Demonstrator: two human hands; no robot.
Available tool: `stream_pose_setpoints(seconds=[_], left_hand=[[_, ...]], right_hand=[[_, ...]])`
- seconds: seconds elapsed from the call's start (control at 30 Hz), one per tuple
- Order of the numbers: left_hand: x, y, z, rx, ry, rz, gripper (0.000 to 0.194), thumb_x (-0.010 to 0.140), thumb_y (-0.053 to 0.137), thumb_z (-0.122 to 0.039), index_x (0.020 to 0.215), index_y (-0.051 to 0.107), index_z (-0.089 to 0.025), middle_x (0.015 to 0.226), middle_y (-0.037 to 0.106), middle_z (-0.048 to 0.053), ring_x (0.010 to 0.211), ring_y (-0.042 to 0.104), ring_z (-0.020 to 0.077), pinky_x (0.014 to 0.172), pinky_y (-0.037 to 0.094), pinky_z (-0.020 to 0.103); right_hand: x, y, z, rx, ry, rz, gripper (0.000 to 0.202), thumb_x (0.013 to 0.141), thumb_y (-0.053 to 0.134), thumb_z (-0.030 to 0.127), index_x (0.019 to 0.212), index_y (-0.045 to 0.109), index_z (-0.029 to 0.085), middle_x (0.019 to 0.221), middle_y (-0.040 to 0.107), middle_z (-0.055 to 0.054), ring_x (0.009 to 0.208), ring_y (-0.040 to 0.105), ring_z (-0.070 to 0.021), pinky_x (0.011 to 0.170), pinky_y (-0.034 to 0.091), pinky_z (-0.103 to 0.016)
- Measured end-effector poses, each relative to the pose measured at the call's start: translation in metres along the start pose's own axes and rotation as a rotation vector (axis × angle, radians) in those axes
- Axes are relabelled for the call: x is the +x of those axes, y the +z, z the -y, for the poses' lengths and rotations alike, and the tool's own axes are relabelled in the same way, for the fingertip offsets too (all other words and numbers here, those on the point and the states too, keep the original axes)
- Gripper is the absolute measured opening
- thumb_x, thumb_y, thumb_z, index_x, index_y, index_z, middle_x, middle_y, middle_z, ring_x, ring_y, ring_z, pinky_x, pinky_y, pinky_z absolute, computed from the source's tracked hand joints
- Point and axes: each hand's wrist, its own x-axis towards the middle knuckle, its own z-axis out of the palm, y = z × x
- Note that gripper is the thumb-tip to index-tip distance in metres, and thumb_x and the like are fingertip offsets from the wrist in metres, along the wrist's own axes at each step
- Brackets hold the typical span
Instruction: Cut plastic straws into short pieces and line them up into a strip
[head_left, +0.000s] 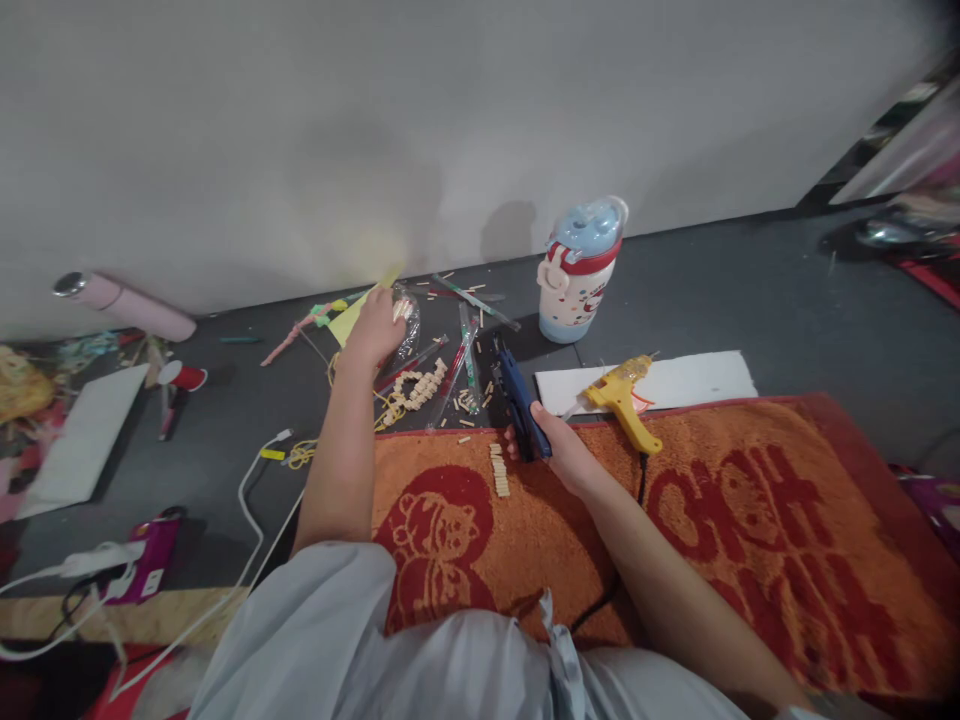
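1. Navy stapler-like tool [519, 400] at the edge of the towel [555, 530], head view: we see the right hand [556, 442] clamped round it; dipping could scatter the wooden row [499, 472].
2. Left hand [379, 325], well apart, at the plastic bag [410, 335]; grip, we can't tell. Tugging might spill contents.

Mid-frame, the tool [517, 400] is dark blue; left of centre, the paper [346, 325] is yellow. The lower-right towel [555, 540] is orange (red figures and lettering). Upper right of centre, the dotted cup [574, 302] is white, red and pale blue.
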Motion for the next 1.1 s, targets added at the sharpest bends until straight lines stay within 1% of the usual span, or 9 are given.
stream_pose_setpoints(seconds=[0.07, 0.17, 0.23, 0.33, 0.47, 0.6, 0.73, 0.9, 1.1], left_hand=[[0.006, 0.005, -0.001, 0.063, -0.020, -0.019, 0.045, 0.082, 0.041, -0.019, 0.126, 0.045, -0.010, 0.131, 0.048, 0.018, 0.126, 0.041, 0.0290, 0.107, 0.033, 0.042], [0.020, 0.016, -0.005, 0.171, -0.084, -0.037, 0.039, 0.083, 0.036, -0.018, 0.115, 0.056, -0.009, 0.120, 0.056, 0.019, 0.119, 0.044, 0.0316, 0.101, 0.034, 0.047], [0.032, 0.024, -0.007, 0.202, -0.071, -0.019, 0.039, 0.084, 0.034, -0.020, 0.111, 0.060, -0.011, 0.116, 0.058, 0.018, 0.117, 0.044, 0.0324, 0.098, 0.034, 0.049], [0.047, 0.037, -0.010, 0.233, -0.016, -0.006, 0.039, 0.083, 0.036, -0.021, 0.107, 0.066, -0.015, 0.116, 0.057, 0.016, 0.119, 0.040, 0.0326, 0.097, 0.031, 0.050], [0.062, 0.046, -0.011, 0.283, -0.019, -0.016, 0.040, 0.081, 0.037, -0.023, 0.102, 0.070, -0.016, 0.117, 0.053, 0.017, 0.119, 0.034, 0.0356, 0.098, 0.025, 0.053], [0.070, 0.050, -0.009, 0.294, -0.039, -0.012, 0.043, 0.082, 0.035, -0.023, 0.109, 0.067, -0.015, 0.120, 0.050, 0.018, 0.119, 0.032, 0.0367, 0.097, 0.024, 0.052], [0.074, 0.053, -0.005, 0.302, -0.033, -0.035, 0.043, 0.082, 0.036, -0.023, 0.114, 0.065, -0.021, 0.119, 0.052, 0.016, 0.118, 0.035, 0.0355, 0.094, 0.027, 0.051], [0.079, 0.055, -0.003, 0.241, 0.027, -0.055, 0.038, 0.083, 0.039, -0.026, 0.108, 0.068, -0.025, 0.115, 0.056, 0.015, 0.117, 0.037, 0.0363, 0.092, 0.027, 0.053], [0.082, 0.053, -0.004, 0.184, 0.053, -0.043, 0.036, 0.084, 0.039, -0.026, 0.102, 0.069, -0.022, 0.112, 0.058, 0.015, 0.119, 0.036, 0.0356, 0.097, 0.023, 0.053]], right_hand=[[0.000, 0.000, 0.000, -0.006, 0.002, 0.006, 0.059, 0.067, 0.055, 0.073, 0.076, 0.065, 0.015, 0.063, 0.065, -0.004, 0.054, 0.059, -0.0144, 0.056, 0.048, -0.028], [0.001, -0.001, 0.000, -0.011, -0.006, 0.001, 0.060, 0.068, 0.054, 0.073, 0.076, 0.065, 0.015, 0.062, 0.065, -0.004, 0.053, 0.058, -0.0139, 0.055, 0.046, -0.027], [0.001, 0.000, 0.000, -0.013, -0.003, -0.006, 0.060, 0.067, 0.054, 0.073, 0.074, 0.065, 0.015, 0.059, 0.064, -0.003, 0.051, 0.057, -0.0134, 0.053, 0.045, -0.026], [0.002, 0.000, 0.000, -0.028, 0.004, -0.002, 0.061, 0.067, 0.053, 0.074, 0.072, 0.065, 0.015, 0.058, 0.063, -0.003, 0.051, 0.057, -0.0132, 0.053, 0.044, -0.026], [0.000, 0.001, 0.001, -0.042, -0.009, -0.013, 0.061, 0.070, 0.051, 0.073, 0.073, 0.065, 0.014, 0.062, 0.065, -0.005, 0.054, 0.059, -0.0142, 0.054, 0.046, -0.026], [-0.001, 0.002, 0.003, -0.058, -0.013, -0.006, 0.060, 0.071, 0.050, 0.072, 0.075, 0.066, 0.014, 0.063, 0.066, -0.005, 0.056, 0.060, -0.0148, 0.056, 0.046, -0.027], [-0.001, 0.002, 0.004, -0.052, -0.005, 0.003, 0.062, 0.071, 0.050, 0.073, 0.075, 0.066, 0.013, 0.063, 0.065, -0.005, 0.055, 0.059, -0.0141, 0.056, 0.046, -0.026], [0.000, 0.001, 0.004, -0.033, -0.010, 0.009, 0.061, 0.069, 0.051, 0.074, 0.070, 0.064, 0.015, 0.062, 0.065, -0.005, 0.053, 0.057, -0.0133, 0.055, 0.046, -0.026], [0.000, 0.001, 0.005, -0.030, -0.002, -0.005, 0.059, 0.069, 0.053, 0.073, 0.068, 0.063, 0.015, 0.062, 0.065, -0.005, 0.054, 0.057, -0.0133, 0.056, 0.046, -0.026]])
